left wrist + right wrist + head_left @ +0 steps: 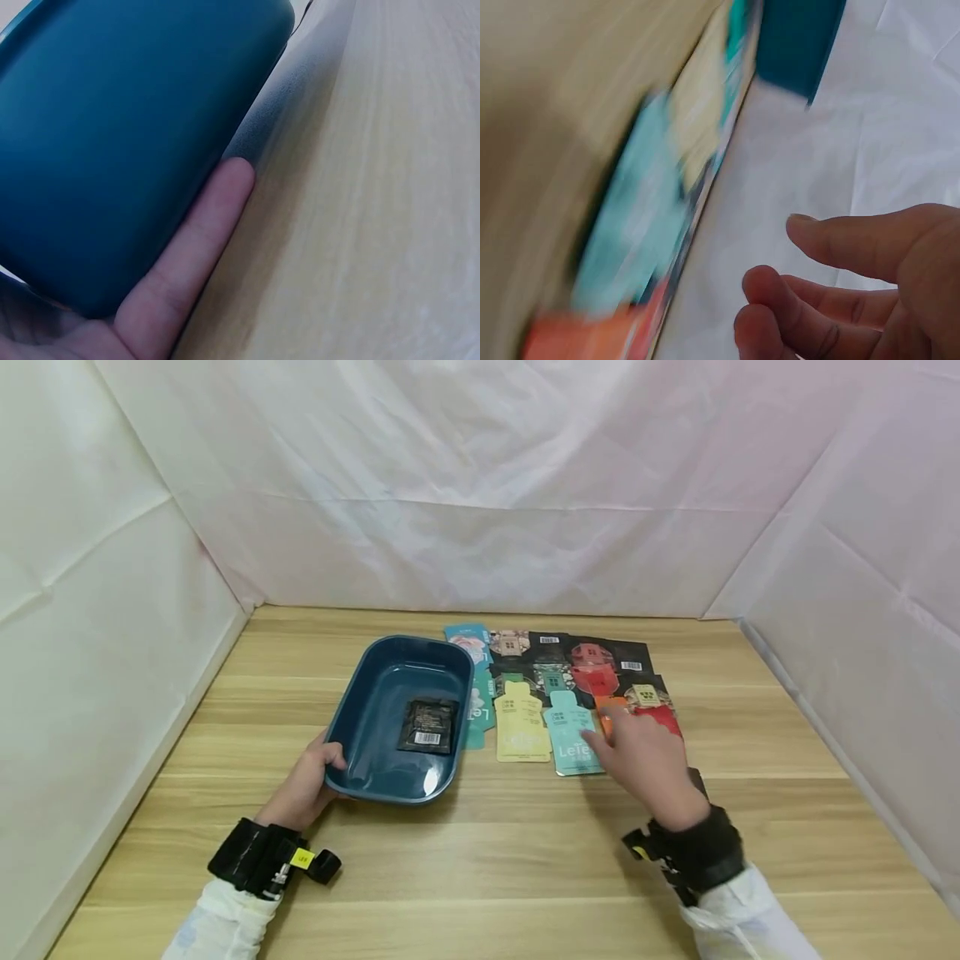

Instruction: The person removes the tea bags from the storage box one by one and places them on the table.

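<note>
My left hand (311, 781) grips the near-left corner of a dark blue tray (378, 702), its thumb over the rim. In the left wrist view a finger (191, 255) lies straight under the tray, just above the table. A black square sachet (429, 725) with a barcode lies inside. My right hand (652, 764) hovers over the packets, holding nothing; the right wrist view shows its thumb apart from loosely bent fingers. Nearest to it are a light blue bottle-shaped sachet (572, 739) and a partly covered orange packet (607, 704). A yellow bottle-shaped sachet (522, 727) lies left of these.
Behind lie several overlapping black packets (551, 647) with printed pictures, plus a blue floral packet (467, 639) beside the tray. A red packet (660, 717) shows past my right hand. White cloth walls (480, 552) border the wooden table (480, 877).
</note>
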`<state>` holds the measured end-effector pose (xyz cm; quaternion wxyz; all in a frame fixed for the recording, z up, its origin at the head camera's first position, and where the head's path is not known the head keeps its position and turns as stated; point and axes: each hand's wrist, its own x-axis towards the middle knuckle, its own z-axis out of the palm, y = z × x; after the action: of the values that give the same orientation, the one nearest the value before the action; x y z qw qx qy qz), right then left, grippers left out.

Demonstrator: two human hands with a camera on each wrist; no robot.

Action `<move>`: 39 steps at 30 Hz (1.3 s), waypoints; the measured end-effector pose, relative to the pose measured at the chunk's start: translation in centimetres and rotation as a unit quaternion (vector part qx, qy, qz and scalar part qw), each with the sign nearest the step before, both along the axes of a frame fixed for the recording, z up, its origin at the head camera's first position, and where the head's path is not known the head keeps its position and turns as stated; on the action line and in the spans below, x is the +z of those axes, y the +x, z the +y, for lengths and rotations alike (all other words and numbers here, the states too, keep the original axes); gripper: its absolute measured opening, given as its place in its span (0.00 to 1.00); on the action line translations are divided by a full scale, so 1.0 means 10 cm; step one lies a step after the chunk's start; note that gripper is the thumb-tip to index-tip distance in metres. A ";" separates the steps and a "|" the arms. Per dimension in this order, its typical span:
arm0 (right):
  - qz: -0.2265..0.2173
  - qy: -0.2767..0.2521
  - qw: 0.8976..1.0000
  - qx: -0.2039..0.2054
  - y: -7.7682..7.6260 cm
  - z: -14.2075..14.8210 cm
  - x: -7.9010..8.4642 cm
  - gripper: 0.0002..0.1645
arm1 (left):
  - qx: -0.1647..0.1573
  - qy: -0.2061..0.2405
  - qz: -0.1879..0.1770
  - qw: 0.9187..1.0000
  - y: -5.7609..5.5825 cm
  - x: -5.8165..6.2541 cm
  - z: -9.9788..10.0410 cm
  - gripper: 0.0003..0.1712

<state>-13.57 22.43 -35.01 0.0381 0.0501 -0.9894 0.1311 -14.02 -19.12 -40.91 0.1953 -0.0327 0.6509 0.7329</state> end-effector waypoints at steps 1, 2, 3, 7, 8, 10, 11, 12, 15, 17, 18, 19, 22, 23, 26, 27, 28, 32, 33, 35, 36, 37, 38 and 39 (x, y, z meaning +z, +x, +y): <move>0.007 -0.001 1.000 0.013 -0.05 -0.12 0.02 0.26 | 0.000 0.000 -0.001 1.000 0.00 0.00 0.00 0.44; 0.015 -0.002 1.000 0.027 -0.10 -0.23 0.03 0.25 | 0.002 -0.001 -0.002 1.000 0.00 -0.01 0.00 0.44; 0.017 -0.004 0.999 0.037 -0.14 -0.34 0.06 0.24 | 0.003 -0.002 -0.003 1.000 0.00 -0.01 0.00 0.44; 0.028 -0.023 0.996 0.079 -0.31 -0.75 0.14 0.21 | 0.007 -0.008 -0.004 1.000 -0.01 -0.02 0.01 0.45; 0.030 -0.031 0.995 0.087 -0.35 -0.85 0.16 0.20 | 0.007 -0.008 -0.003 1.000 -0.01 -0.03 0.01 0.45; 0.038 -0.042 0.992 0.108 -0.43 -1.02 0.19 0.18 | 0.008 -0.005 -0.002 1.000 0.00 -0.03 0.02 0.45; 0.042 -0.044 0.991 0.121 -0.46 -1.10 0.20 0.17 | 0.008 -0.004 -0.002 1.000 0.01 -0.03 0.02 0.46; 0.046 -0.048 0.989 0.134 -0.49 -1.18 0.21 0.17 | 0.008 -0.002 -0.002 1.000 0.01 -0.04 0.02 0.46; 0.050 -0.054 0.979 0.189 -0.58 -1.41 0.23 0.16 | 0.012 0.002 0.000 1.000 0.03 -0.04 0.03 0.46; 0.046 -0.047 0.969 0.239 -0.65 -1.56 0.22 0.17 | 0.017 0.002 0.000 1.000 0.04 -0.03 0.02 0.47; 0.039 -0.037 0.963 0.264 -0.69 -1.63 0.20 0.18 | 0.019 0.002 -0.001 1.000 0.04 -0.03 0.02 0.47; 0.030 -0.025 0.957 0.288 -0.72 -1.70 0.18 0.20 | 0.022 0.000 -0.002 1.000 0.04 -0.02 0.02 0.48; -0.016 0.029 0.941 0.337 -0.84 -1.87 0.10 0.25 | 0.031 -0.002 -0.004 1.000 0.04 -0.01 0.03 0.49; -0.035 0.049 0.937 0.344 -0.88 -1.91 0.07 0.28 | 0.032 -0.002 -0.004 0.999 0.03 -0.01 0.03 0.49; -0.081 0.093 0.930 0.346 -0.94 -2.00 0.03 0.36 | 0.039 0.001 -0.009 0.999 0.04 -0.01 0.04 0.50; -0.091 0.102 0.929 0.345 -0.95 -2.03 0.02 0.38 | 0.041 0.001 -0.011 0.999 0.04 -0.01 0.04 0.50; -0.099 0.105 0.929 0.342 -0.96 -2.04 0.01 0.41 | 0.042 0.002 -0.013 0.999 0.04 -0.02 0.05 0.51; -0.103 0.099 0.933 0.331 -0.98 -2.06 0.00 0.45 | 0.040 0.003 -0.010 0.999 0.04 -0.02 0.05 0.52; -0.103 0.084 0.935 0.329 -0.98 -2.05 -0.01 0.43 | 0.039 0.005 -0.007 0.999 0.03 -0.02 0.05 0.51; -0.101 0.045 0.939 0.326 -0.98 -2.02 -0.01 0.38 | 0.035 0.008 -0.002 0.999 0.02 -0.02 0.05 0.51; -0.098 0.018 0.939 0.328 -0.97 -2.01 -0.01 0.35 | 0.033 0.009 0.001 0.999 0.02 -0.03 0.05 0.51; -0.094 -0.012 0.938 0.332 -0.95 -1.99 0.00 0.32 | 0.034 0.010 0.002 0.999 0.02 -0.03 0.05 0.51; -0.085 -0.043 0.937 0.337 -0.93 -1.97 0.01 0.29 | 0.036 0.010 0.001 0.999 0.03 -0.03 0.04 0.51; -0.071 -0.073 0.933 0.345 -0.89 -1.95 0.03 0.26 | 0.038 0.009 0.000 0.999 0.04 -0.02 0.03 0.51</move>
<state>-22.51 2.89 -34.69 -0.0767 0.3764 -0.8987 0.2114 -13.60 -18.79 -41.15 0.1673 -0.0555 0.6427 0.7456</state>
